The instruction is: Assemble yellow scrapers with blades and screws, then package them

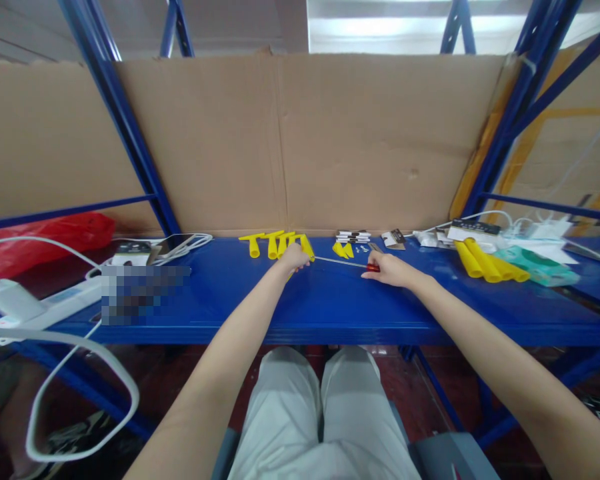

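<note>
My left hand (296,257) is closed around a yellow plastic part (307,247), mostly hidden by the fingers. A screwdriver with a red handle (373,268) is gripped in my right hand (394,269). Its long thin metal shaft (340,262) points left, and the tip reaches the yellow part at my left fingers. Whether the tip sits inside the part, I cannot tell. Just behind my left hand stand several yellow T-shaped parts (255,248). Small flat yellow pieces (343,250) and tiny metal bits (363,249) lie between and beyond my hands.
Black-and-white packets (353,237) are stacked near the cardboard wall (380,147). Yellow tubes (486,261) and a green packet (537,267) lie to the right on the blue table (340,313). Leftward are a white power strip (63,307), cables and a red bag (50,240).
</note>
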Motion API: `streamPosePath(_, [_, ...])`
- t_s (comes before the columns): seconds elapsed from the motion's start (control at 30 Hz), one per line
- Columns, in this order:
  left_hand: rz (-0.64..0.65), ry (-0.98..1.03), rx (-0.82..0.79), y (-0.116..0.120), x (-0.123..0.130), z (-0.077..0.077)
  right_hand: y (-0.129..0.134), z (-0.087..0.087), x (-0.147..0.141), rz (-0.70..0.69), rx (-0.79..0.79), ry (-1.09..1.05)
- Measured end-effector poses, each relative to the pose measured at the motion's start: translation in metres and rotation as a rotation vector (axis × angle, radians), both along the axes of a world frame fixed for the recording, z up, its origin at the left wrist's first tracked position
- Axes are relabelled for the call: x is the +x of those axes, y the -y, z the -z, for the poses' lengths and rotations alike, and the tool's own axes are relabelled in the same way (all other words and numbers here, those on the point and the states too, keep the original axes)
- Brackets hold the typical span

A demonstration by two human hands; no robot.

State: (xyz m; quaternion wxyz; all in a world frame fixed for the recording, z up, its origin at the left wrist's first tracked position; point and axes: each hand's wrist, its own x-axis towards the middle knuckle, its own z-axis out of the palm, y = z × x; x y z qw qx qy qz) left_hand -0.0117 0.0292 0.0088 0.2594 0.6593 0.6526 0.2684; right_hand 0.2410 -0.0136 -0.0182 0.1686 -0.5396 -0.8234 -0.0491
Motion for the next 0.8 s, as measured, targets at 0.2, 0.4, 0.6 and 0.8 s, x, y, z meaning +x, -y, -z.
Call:
streamPosePath(0.2, [0.008,0.017,0.01,0.002,0.0,0.0,0.002,-0.001,-0.001,0.055,0.064,0.05])
streamPosePath(0.4, [-0.001,0.029,-0.016,-0.002,0.0,0.001,0.011,-0.01,-0.009,0.185,0.086,0.173])
streamPosePath(0.6, [-0.025,0.062,-0.034,-0.004,0.004,-0.002,0.007,-0.007,-0.008,0.115,0.022,0.108])
streamPosePath(0.8, [-0.034,0.03,-0.05,-0.003,0.01,-0.003,0.003,-0.003,-0.002,0.078,-0.019,-0.004])
